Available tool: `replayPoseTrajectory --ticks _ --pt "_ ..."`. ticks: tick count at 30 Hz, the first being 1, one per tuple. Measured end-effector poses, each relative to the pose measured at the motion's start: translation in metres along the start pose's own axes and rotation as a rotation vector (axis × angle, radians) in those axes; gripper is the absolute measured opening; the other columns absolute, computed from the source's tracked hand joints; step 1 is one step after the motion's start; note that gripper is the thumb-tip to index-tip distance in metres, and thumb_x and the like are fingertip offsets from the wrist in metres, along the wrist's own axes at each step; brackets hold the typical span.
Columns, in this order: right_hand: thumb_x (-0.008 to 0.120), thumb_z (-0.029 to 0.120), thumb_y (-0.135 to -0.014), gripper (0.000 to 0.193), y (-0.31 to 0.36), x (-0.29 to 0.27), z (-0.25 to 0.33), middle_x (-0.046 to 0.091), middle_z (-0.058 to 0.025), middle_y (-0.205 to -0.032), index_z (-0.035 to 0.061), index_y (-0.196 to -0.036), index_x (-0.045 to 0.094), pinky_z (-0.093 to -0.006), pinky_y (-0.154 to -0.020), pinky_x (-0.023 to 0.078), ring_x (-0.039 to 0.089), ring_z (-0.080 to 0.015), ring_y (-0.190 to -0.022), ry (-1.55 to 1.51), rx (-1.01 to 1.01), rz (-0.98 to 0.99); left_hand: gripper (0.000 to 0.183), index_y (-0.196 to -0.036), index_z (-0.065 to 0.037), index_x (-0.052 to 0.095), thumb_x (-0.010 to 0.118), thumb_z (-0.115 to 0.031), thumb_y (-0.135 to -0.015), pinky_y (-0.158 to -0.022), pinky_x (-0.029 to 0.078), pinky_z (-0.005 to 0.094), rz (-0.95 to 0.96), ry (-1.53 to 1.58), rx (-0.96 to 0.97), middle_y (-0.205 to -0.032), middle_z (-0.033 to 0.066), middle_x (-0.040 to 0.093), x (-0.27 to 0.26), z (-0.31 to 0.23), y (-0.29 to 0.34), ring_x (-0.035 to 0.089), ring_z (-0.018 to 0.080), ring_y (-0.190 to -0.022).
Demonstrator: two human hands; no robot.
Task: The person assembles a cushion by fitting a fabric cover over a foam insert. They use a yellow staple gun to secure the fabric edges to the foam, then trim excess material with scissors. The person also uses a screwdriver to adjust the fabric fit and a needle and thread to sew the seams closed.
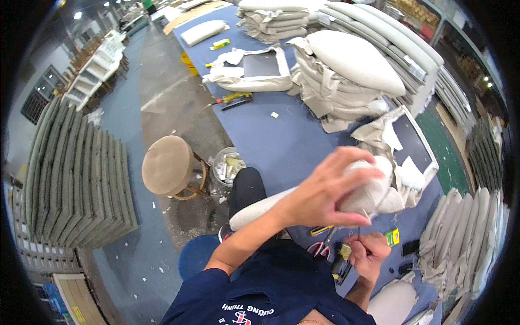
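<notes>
Two hands work one pale cushion (303, 203) at the lower centre of the frame, and we see them stacked one above the other. Our left hand (330, 189) lies spread over the cushion's rounded right end, fingers clamped down on the fabric. Our right hand (371, 252) sits just below it toward the lower right, closed on a thin thread or needle that rises to the cushion's underside; what exactly it pinches is too small for us to tell. The cushion's long axis runs from lower left to upper right, its free end pointing down toward the dark trouser leg (246, 189). It rests at the near edge of the blue bench (281, 141). Red-handled scissors (320, 248) lie on the bench just left of our right hand, nearer to it than to the left.
</notes>
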State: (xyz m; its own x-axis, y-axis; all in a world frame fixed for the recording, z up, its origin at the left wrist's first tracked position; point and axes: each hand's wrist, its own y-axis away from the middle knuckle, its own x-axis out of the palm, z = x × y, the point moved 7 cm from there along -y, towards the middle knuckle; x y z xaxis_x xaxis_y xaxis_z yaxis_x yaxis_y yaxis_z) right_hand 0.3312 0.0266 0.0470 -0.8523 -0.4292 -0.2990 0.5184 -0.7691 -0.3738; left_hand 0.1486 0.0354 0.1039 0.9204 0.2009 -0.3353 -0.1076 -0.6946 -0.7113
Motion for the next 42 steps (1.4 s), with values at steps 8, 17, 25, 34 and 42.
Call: replayPoseTrajectory --ticks 8,17,25,34,42 --pt "0.062 0.013 -0.093 0.028 0.008 -0.01 -0.016 0.047 0.003 -0.043 -0.0064 -0.075 0.071 -0.0227 -0.043 0.038 0.045 -0.0066 -0.034 -0.075 -0.036 -0.078 0.036 -0.106 -0.003 0.069 0.085 -0.019 -0.077 -0.102 0.044 0.038 0.337 0.634 -0.234 -0.123 0.0105 0.063 0.027 0.024 -0.025 0.058 0.0259 -0.116" --pt "0.063 0.024 -0.099 0.042 0.0 -0.009 -0.015 0.047 0.0022 -0.042 -0.0099 -0.075 0.068 -0.0233 -0.041 0.037 0.045 -0.0058 -0.033 -0.024 -0.026 -0.07 0.036 -0.094 -0.004 0.07 0.091 -0.016 -0.067 -0.101 0.045 0.0395 0.518 0.781 -0.029 -0.105 0.0079 0.072 0.045 0.033 -0.047 0.061 0.0239 -0.112" --pt "0.061 0.012 -0.094 0.028 -0.007 -0.021 -0.005 0.049 0.0021 -0.044 -0.0077 -0.077 0.072 -0.0247 -0.04 0.035 0.046 -0.0064 -0.035 0.098 0.004 -0.128 0.036 -0.097 -0.005 0.072 0.089 -0.016 -0.068 -0.102 0.045 0.0397 0.513 0.748 -0.006 -0.106 0.0073 0.072 0.057 0.045 -0.057 0.063 0.0249 -0.111" --pt "0.065 0.007 -0.096 0.018 -0.01 -0.034 0.0 0.058 -0.0022 -0.052 -0.0056 -0.091 0.076 -0.025 -0.044 0.039 0.054 -0.0077 -0.042 -0.095 0.07 -0.139 0.034 -0.097 -0.006 0.072 0.087 -0.009 -0.067 -0.11 0.038 0.0461 0.426 0.723 -0.033 -0.099 0.0054 0.074 0.073 0.038 -0.059 0.064 0.0277 -0.115" --pt "0.065 0.01 -0.097 0.019 -0.004 -0.048 0.002 0.056 -0.0005 -0.051 -0.0029 -0.091 0.077 -0.0252 -0.043 0.037 0.051 -0.0058 -0.042 -0.108 0.111 -0.201 0.033 -0.098 -0.005 0.072 0.087 -0.008 -0.069 -0.105 0.042 0.0408 0.51 0.675 -0.067 -0.102 0.0056 0.073 0.09 0.034 -0.067 0.062 0.0265 -0.113"
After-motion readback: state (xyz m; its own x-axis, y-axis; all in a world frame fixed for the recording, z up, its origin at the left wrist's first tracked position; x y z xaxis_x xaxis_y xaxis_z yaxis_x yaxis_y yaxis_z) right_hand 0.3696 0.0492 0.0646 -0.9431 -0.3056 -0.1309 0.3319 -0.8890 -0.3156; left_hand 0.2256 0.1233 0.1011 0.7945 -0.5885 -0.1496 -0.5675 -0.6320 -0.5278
